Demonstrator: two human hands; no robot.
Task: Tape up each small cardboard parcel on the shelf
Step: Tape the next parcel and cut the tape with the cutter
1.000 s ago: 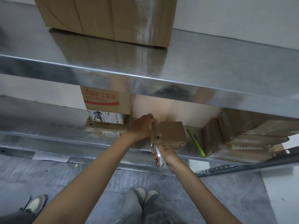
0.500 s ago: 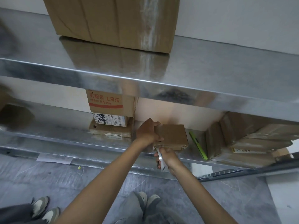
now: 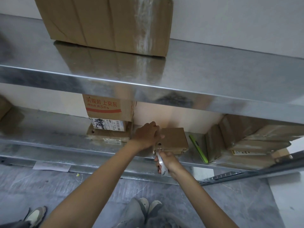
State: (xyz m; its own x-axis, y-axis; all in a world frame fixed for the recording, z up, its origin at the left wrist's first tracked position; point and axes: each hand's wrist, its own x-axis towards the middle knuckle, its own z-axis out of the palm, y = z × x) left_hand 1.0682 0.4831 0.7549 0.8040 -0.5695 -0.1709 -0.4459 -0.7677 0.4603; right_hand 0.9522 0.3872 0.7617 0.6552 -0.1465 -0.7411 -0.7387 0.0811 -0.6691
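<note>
- The small parcel [image 3: 175, 139] lies flat on the middle shelf [image 3: 49, 139], close to the front lip, with a printed box [image 3: 105, 109] on a low stack to its left.
- A strip of clear tape seems to run from the parcel's near left corner down to the tape roll [image 3: 162, 166]. The strip is too thin and glossy for me to follow with certainty.
- To do this step well, I'd keep the tape taut and in line with the seam. Then I'd rub it down from the corner outward so no crease or bubble stays.
- The parcel must not slide toward the lip while the roll is being pulled, so the steadying hand matters as much as the pulling one.
- The left hand [image 3: 145, 136] sits over the parcel's left end, knuckles up. Its fingers curl round that end and the thumb lies along the top, holding the parcel in place.
- The right hand [image 3: 169, 162] is at the shelf's lip, just in front of the parcel, wrapped round the roll.
- Both forearms reach forward and meet at the parcel.
- A green tool [image 3: 198, 148] lies just right of the parcel without touching it. I cannot tell whether it is a cutter or a pen.
- Farther right sits a stack of boxes [image 3: 246, 139], and a large carton [image 3: 107, 22] stands on the shelf above.
</note>
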